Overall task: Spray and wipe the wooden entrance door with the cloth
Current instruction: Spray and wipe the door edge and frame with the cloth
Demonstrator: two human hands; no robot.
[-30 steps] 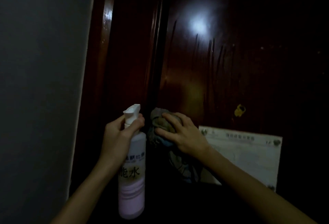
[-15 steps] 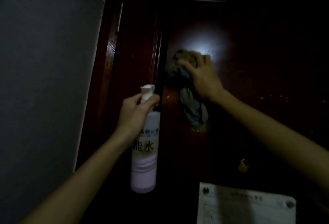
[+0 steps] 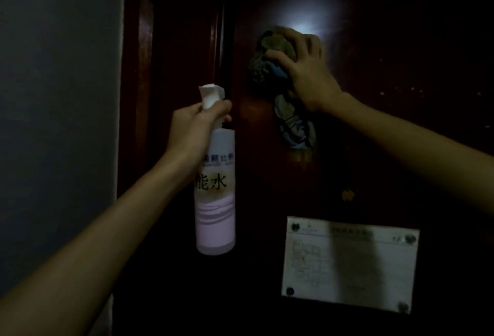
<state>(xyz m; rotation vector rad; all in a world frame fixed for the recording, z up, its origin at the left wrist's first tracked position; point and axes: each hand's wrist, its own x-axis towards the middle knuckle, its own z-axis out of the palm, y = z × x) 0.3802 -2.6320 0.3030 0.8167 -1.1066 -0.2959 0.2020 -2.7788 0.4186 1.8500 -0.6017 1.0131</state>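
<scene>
The dark reddish wooden door (image 3: 387, 127) fills the middle and right of the view, with a bright glare spot near the top. My right hand (image 3: 304, 71) presses a bunched, mottled cloth (image 3: 267, 65) against the door just below that glare, fingers curled over the wad; a loose tail of cloth hangs down under the wrist. My left hand (image 3: 195, 127) grips the neck of a pale pink spray bottle (image 3: 215, 202) with a white nozzle, held upright in front of the door's left edge.
A grey wall (image 3: 58, 121) stands at the left beside the glossy door frame (image 3: 141, 68). A white paper notice (image 3: 350, 263) is pinned to the door at the lower right, and a small yellow mark (image 3: 347, 194) sits above it.
My right hand swept the cloth up the door from beside the notice to under the glare, then shifted slightly. The view tilted up then back down. The bottle stayed in my left hand.
</scene>
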